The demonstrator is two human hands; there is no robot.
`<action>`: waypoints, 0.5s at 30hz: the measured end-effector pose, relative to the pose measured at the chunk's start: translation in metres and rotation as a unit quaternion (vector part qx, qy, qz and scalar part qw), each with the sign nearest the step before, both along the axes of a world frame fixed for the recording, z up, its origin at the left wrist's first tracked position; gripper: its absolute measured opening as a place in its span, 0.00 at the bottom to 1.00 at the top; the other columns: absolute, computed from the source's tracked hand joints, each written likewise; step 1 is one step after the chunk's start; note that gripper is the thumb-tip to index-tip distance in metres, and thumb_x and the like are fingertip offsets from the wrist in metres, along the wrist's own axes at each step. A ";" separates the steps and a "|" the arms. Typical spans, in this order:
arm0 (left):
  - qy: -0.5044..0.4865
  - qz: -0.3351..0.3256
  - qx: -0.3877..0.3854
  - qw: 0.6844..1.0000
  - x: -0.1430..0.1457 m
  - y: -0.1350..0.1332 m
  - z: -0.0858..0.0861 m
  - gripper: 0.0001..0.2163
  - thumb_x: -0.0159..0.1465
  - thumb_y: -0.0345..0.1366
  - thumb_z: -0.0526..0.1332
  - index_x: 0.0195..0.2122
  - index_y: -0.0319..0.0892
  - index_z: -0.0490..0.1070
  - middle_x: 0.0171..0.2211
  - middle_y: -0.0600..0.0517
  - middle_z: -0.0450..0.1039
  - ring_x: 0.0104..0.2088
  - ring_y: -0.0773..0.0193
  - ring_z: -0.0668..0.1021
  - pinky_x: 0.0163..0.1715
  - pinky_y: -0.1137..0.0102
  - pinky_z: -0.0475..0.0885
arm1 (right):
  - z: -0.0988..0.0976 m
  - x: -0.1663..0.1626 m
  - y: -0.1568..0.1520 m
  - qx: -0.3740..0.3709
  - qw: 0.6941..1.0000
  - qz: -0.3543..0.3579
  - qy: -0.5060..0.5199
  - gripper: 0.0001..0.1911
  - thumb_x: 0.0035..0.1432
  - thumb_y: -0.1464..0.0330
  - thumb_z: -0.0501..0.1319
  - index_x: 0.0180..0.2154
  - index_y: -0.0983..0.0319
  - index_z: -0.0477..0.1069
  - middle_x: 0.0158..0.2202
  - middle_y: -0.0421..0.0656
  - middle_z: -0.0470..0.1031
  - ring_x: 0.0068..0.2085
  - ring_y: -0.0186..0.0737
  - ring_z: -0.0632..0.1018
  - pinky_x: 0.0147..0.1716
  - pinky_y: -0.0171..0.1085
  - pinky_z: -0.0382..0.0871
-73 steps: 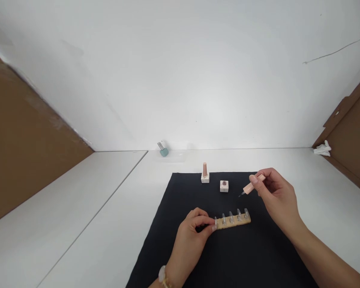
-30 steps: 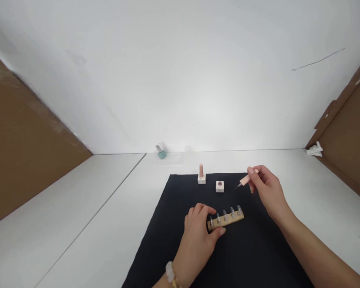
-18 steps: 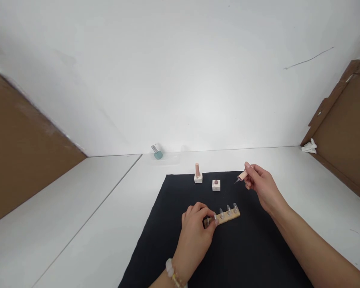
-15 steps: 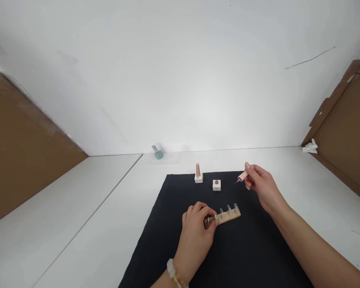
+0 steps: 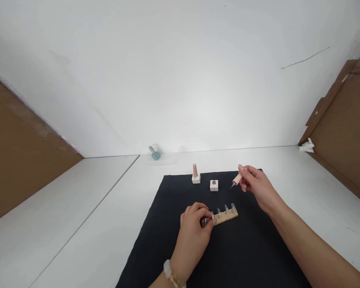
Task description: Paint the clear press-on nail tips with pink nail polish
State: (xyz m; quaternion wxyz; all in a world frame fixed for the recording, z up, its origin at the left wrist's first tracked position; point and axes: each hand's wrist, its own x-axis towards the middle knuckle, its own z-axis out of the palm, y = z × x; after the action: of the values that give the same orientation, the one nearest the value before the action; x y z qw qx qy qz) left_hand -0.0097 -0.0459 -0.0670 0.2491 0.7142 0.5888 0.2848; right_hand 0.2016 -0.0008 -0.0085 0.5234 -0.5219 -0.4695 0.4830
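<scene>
A small wooden holder [image 5: 225,216] with several clear nail tips standing on it lies on a black mat [image 5: 243,248]. My left hand [image 5: 195,232] pinches the holder's left end with closed fingers. My right hand [image 5: 255,186] is raised above the mat, fingers closed on a peach-handled polish brush [image 5: 235,180] whose dark tip points down and left. An open white polish bottle [image 5: 214,185] stands just left of the brush tip. A capped peach-topped bottle [image 5: 195,174] stands beside it at the mat's far edge.
A teal polish bottle [image 5: 154,153] lies tilted at the back of the white table [image 5: 87,224] by the wall. Brown cardboard panels [image 5: 21,160] flank both sides. A crumpled white tissue [image 5: 306,147] sits at the far right.
My right hand has carried the brush left and slightly down, closer to the open bottle. My left hand has shifted its pinch on the holder's left end; the view has drifted.
</scene>
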 end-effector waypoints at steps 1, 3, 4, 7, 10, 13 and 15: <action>-0.002 0.001 0.000 1.000 0.000 0.000 0.000 0.08 0.58 0.25 0.64 0.29 0.46 0.76 0.39 0.50 0.79 0.44 0.49 0.79 0.48 0.55 0.69 | 0.000 0.000 0.000 -0.002 1.000 0.001 -0.001 0.28 0.55 0.41 0.67 0.24 0.59 0.72 0.19 0.36 0.68 0.22 0.35 0.67 0.26 0.37 0.66; -0.004 0.002 0.000 1.000 -0.001 -0.001 0.000 0.08 0.58 0.25 0.65 0.32 0.46 0.78 0.40 0.50 0.79 0.44 0.49 0.79 0.47 0.55 0.69 | 0.001 -0.001 0.000 -0.006 1.000 0.003 -0.003 0.28 0.54 0.41 0.67 0.24 0.59 0.72 0.19 0.36 0.68 0.22 0.35 0.67 0.26 0.37 0.66; -0.004 0.002 0.001 1.000 -0.001 -0.001 -0.001 0.08 0.58 0.25 0.65 0.32 0.46 0.78 0.41 0.50 0.79 0.45 0.48 0.78 0.47 0.55 0.69 | 0.001 -0.002 0.000 -0.007 1.000 0.003 -0.003 0.28 0.54 0.41 0.68 0.24 0.59 0.71 0.19 0.36 0.67 0.22 0.35 0.67 0.26 0.37 0.66; -0.004 0.001 0.002 1.000 -0.002 0.000 -0.001 0.08 0.59 0.24 0.64 0.29 0.46 0.77 0.41 0.49 0.79 0.46 0.48 0.78 0.47 0.56 0.69 | 0.002 -0.002 0.000 -0.011 1.000 0.005 0.001 0.28 0.54 0.42 0.68 0.24 0.59 0.71 0.19 0.36 0.67 0.22 0.35 0.66 0.26 0.37 0.65; -0.002 -0.002 0.003 1.000 -0.002 0.001 -0.001 0.08 0.60 0.25 0.64 0.28 0.45 0.77 0.40 0.49 0.79 0.45 0.49 0.78 0.47 0.56 0.68 | 0.001 -0.001 0.000 -0.017 1.000 0.008 0.006 0.28 0.54 0.42 0.68 0.24 0.59 0.71 0.20 0.36 0.68 0.23 0.35 0.66 0.26 0.37 0.64; 0.000 -0.006 0.004 1.000 -0.001 0.002 0.000 0.08 0.61 0.26 0.64 0.26 0.45 0.76 0.39 0.49 0.79 0.44 0.49 0.78 0.47 0.55 0.68 | 0.001 0.000 -0.001 -0.021 1.000 0.012 0.010 0.27 0.55 0.43 0.68 0.24 0.59 0.72 0.21 0.36 0.68 0.24 0.34 0.66 0.27 0.37 0.64; 0.001 -0.006 0.006 1.000 0.000 0.002 0.001 0.09 0.62 0.26 0.63 0.26 0.45 0.75 0.39 0.49 0.79 0.43 0.49 0.78 0.46 0.56 0.68 | 0.001 0.000 -0.001 -0.024 1.000 0.015 0.013 0.27 0.56 0.44 0.69 0.24 0.60 0.72 0.21 0.35 0.68 0.24 0.34 0.66 0.28 0.36 0.64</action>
State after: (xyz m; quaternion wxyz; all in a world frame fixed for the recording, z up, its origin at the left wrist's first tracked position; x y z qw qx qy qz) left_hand -0.0097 -0.0438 -0.0660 0.2460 0.7197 0.5830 0.2857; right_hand 0.2016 -0.0014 -0.0071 0.5092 -0.5209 -0.4590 0.5086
